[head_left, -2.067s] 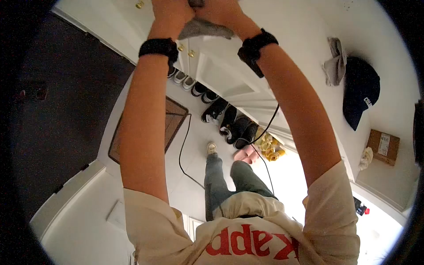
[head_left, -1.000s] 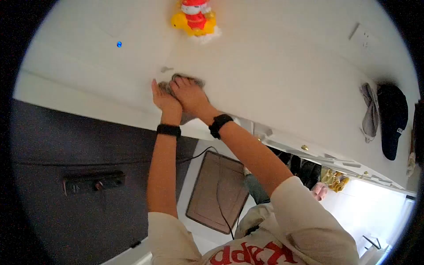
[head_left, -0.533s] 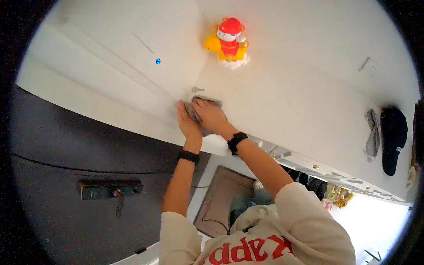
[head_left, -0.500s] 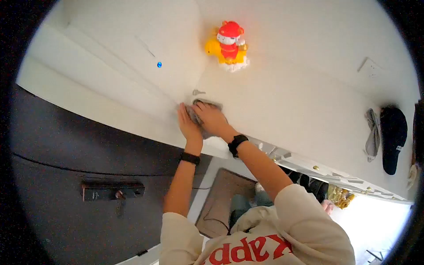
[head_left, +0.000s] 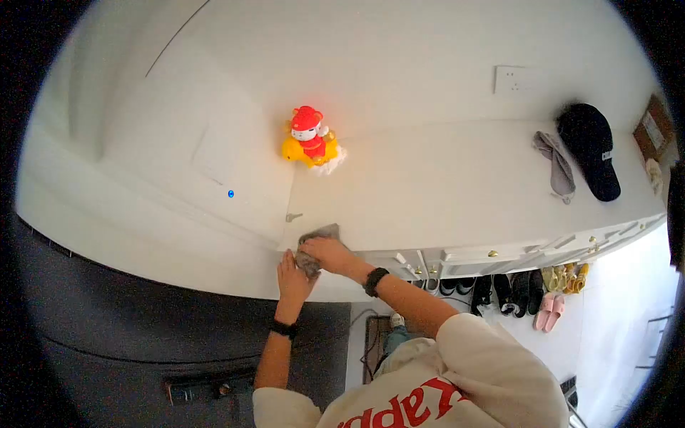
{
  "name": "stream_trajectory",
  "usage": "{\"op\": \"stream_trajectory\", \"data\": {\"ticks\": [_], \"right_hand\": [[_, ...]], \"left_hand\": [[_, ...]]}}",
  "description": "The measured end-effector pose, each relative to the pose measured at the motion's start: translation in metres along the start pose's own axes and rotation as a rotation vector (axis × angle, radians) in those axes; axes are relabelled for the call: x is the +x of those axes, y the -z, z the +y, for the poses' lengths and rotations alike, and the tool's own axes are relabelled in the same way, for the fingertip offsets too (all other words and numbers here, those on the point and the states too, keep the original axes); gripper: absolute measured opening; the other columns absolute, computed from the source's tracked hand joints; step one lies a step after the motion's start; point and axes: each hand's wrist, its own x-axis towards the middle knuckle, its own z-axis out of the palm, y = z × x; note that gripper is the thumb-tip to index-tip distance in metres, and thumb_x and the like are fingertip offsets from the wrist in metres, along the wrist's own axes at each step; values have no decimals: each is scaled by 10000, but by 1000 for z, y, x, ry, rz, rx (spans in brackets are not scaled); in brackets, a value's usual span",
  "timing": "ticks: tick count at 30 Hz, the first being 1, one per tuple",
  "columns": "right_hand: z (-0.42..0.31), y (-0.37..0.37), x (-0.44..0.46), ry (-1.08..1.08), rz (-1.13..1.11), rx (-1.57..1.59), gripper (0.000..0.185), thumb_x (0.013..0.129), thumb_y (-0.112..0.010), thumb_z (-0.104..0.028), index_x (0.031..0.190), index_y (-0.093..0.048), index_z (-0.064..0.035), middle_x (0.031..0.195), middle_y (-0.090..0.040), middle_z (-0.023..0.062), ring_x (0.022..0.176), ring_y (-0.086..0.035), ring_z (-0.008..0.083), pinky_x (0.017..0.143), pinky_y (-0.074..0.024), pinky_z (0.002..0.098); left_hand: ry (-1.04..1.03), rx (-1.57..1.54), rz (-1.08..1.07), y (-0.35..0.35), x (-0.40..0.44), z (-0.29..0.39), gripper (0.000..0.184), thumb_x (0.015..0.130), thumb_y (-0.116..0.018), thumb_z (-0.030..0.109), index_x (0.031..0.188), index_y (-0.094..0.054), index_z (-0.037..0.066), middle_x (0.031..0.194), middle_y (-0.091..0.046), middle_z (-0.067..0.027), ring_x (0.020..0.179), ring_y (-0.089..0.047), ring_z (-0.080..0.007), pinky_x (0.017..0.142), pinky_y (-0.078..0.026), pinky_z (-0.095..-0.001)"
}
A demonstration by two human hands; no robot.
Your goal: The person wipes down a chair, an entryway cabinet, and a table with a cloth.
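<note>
A grey cloth [head_left: 328, 232] lies bunched at the left front corner of the white cabinet top [head_left: 428, 185]. My right hand [head_left: 327, 254] has its fingers wrapped over the cloth. Just left of it, my left hand [head_left: 293, 278] touches the cloth's lower edge, its fingers pointing up along the cabinet's corner. A small key [head_left: 294, 217] lies behind the cloth near the wall. Farther back stands a red and yellow figurine [head_left: 310, 143] on a white base.
A grey strip of fabric [head_left: 556, 165] and a dark cap [head_left: 591, 150] lie at the right, near a cardboard box [head_left: 654, 128]. Below the cabinet are several shoes [head_left: 503, 294] and pink slippers [head_left: 549, 312]. A dark door [head_left: 143, 357] is at the lower left.
The view has shifted, showing more of the cabinet top and shoes. Both hands were raised at first, then came down with the cloth to the cabinet corner, now slightly nearer its front edge.
</note>
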Motion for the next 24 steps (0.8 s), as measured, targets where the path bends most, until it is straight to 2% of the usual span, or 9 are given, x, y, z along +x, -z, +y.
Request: {"op": "stream_trajectory", "data": {"ticks": [2,5,8,11,15,16,18,21,24], "right_hand": [[-2,1,-12,2,103,64,391,710,-551,12,1097,-508,-25,1027,-574,140,970,-544,321,789,-459,404],[-15,24,-26,-122,105,131,387,715,-546,14,1098,-514,-26,1032,-584,149,964,-554,328,795,-456,404],[-22,54,-51,-250,122,124,414,716,-548,4,1126,-512,-47,1037,-589,157,962,-559,342,810,-449,408],[-15,85,-78,-383,212,85,522,719,-589,-55,1212,-417,-69,976,-591,208,912,-572,369,782,-453,414],[-32,148,-106,-740,302,201,569,743,-621,-156,1227,-341,-58,820,-586,251,805,-589,401,701,-461,441],[-36,162,-109,-815,309,202,566,749,-622,-182,1216,-331,-47,763,-585,255,767,-594,410,675,-463,452],[-14,159,-126,-858,482,25,536,774,-633,-222,1188,-345,-42,781,-579,272,735,-590,407,645,-457,433],[-7,169,-139,-942,653,-110,491,796,-630,-248,1141,-359,-28,782,-579,274,708,-590,403,620,-454,432],[-9,186,-144,-977,771,-126,447,802,-621,-255,1076,-362,-15,778,-581,274,744,-587,427,624,-456,447]], "left_hand": [[-118,-298,116,-5,-11,-9,443,777,-657,280,1096,-572,-15,1261,-441,-201,1158,-418,-339,983,-294,-462],[-47,-340,102,17,-21,10,317,793,-651,265,924,-578,-15,1020,-533,-194,932,-540,-309,814,-412,-448],[-162,-627,64,8,-24,39,258,814,-635,222,845,-510,-1,827,-512,-154,698,-548,-274,626,-444,-390],[-290,-797,235,10,-7,70,255,823,-622,187,900,-465,1,766,-493,-138,599,-514,-263,533,-431,-333],[-355,-1053,238,33,28,116,225,842,-568,118,981,-439,-5,969,-494,-180,872,-525,-286,738,-433,-365],[-415,-995,365,41,37,131,260,841,-557,109,1036,-430,-7,1048,-468,-194,966,-485,-296,801,-401,-389],[-504,-865,623,56,53,159,347,838,-536,90,1146,-412,-11,1206,-415,-220,1155,-405,-317,926,-338,-438],[-641,-618,534,64,56,194,525,830,-519,77,1315,-325,20,1398,-235,-217,1299,-253,-340,1051,-204,-457],[-831,-696,190,40,54,232,586,858,-493,138,1377,-249,18,1447,-189,-186,1333,-203,-333,1076,-152,-466]]}}
